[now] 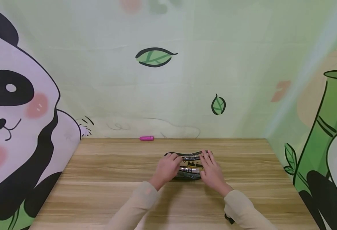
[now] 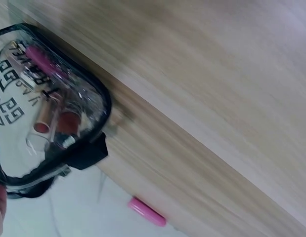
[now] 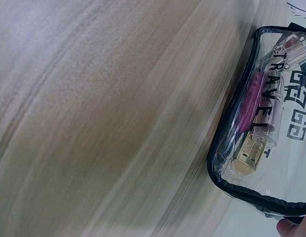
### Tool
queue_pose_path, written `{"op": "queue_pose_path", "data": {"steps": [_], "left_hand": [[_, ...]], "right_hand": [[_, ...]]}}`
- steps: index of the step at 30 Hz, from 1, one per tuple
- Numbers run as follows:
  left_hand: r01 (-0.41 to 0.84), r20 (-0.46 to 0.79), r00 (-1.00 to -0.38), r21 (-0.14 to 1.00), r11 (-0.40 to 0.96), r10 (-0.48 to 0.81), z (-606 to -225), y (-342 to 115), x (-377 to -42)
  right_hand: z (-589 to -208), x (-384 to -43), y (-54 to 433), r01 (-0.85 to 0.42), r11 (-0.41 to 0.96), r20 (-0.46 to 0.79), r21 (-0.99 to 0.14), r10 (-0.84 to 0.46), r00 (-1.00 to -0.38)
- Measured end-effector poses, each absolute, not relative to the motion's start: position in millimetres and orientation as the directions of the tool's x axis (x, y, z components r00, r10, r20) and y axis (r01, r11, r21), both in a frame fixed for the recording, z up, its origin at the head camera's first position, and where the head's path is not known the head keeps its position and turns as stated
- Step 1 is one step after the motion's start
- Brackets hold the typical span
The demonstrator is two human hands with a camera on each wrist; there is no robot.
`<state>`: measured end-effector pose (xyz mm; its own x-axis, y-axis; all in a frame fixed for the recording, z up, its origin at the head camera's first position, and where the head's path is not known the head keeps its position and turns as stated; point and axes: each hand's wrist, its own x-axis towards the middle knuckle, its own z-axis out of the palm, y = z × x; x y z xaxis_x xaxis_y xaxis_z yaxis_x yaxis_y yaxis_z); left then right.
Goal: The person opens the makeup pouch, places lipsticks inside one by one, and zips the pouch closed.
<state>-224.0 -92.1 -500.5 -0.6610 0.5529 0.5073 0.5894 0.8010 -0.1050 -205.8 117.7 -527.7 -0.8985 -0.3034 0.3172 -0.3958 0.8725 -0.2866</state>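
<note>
Head view: we locate the pouch (image 1: 190, 165) toward the far half of the table (image 1: 108, 191), right of its midline, between the left hand (image 1: 167, 168) and the right hand (image 1: 213, 172). We see the left fingers curled over the pouch's left end, gripping it. We see the right fingers almost straight and slightly spread, touching the right end; we cannot tell whether they pinch it.

Right wrist view: we read the lettering TRAVEL on the clear wall, which has a black border. Inside, we identify a pink tube (image 3: 252, 101), a clear tube (image 3: 271, 111) beside it and a gold item (image 3: 249, 155) near one corner. One digit touches the bordered edge.

Left wrist view: we note a second pink piece (image 2: 147, 211) outside the pouch, at the table's far edge, near the backdrop (image 1: 168, 95). Pale sleeves (image 1: 238, 204) cover both forearms.
</note>
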Motion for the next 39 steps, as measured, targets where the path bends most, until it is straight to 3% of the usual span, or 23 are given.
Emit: {"op": "queue_pose_path", "data": {"steps": [7, 20, 25, 33, 39], "left_hand": [[0.624, 0.633, -0.571, -0.081, 0.777, 0.524, -498, -108, -230], [0.602, 0.718, -0.542, -0.03, 0.798, 0.436, -511, -142, -244], [0.558, 0.702, -0.587, -0.012, 0.83, 0.404, -521, -156, -247], [0.456, 0.564, -0.743, 0.031, 0.889, 0.361, -537, -171, -254], [0.431, 0.539, -0.766, 0.028, 0.902, 0.349, -544, -177, -258]], "right_hand": [[-527, -206, 118, -0.393, 0.874, 0.318, -0.285, -0.301, -0.899], [-529, -207, 119, -0.399, 0.877, 0.326, -0.268, -0.307, -0.894], [-528, -206, 118, -0.399, 0.874, 0.328, -0.277, -0.304, -0.895], [-530, -207, 119, -0.403, 0.877, 0.338, -0.262, -0.308, -0.889], [-533, -207, 119, -0.426, 0.867, 0.385, -0.258, -0.312, -0.868]]}}
